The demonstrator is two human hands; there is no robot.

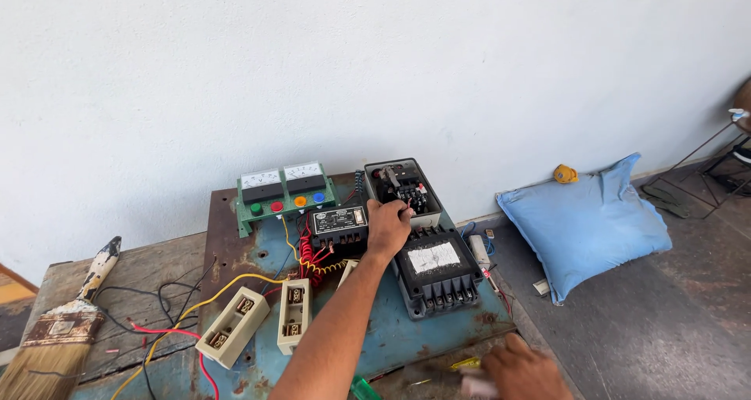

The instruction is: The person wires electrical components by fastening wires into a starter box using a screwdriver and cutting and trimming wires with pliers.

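Observation:
My left hand (389, 226) reaches over a rusty blue metal board (450, 333). Its curled fingers rest on the black terminal block (412, 199) inside an open grey box (374, 171); whether they pinch anything is hidden. Just left of the hand sits a small black relay (338, 221), and to its right a black unit with a white label (436, 268). My right hand (522, 373), blurred at the bottom edge, is closed on a small pale object (475, 386).
A green panel (285, 192) with two meters and coloured buttons stands behind the relay. Two cream fuse holders (233, 326) (294, 315) and red, yellow and black wires (176, 322) lie left. A paintbrush (62, 329) rests on the wooden bench; a blue pillow (583, 224) lies right.

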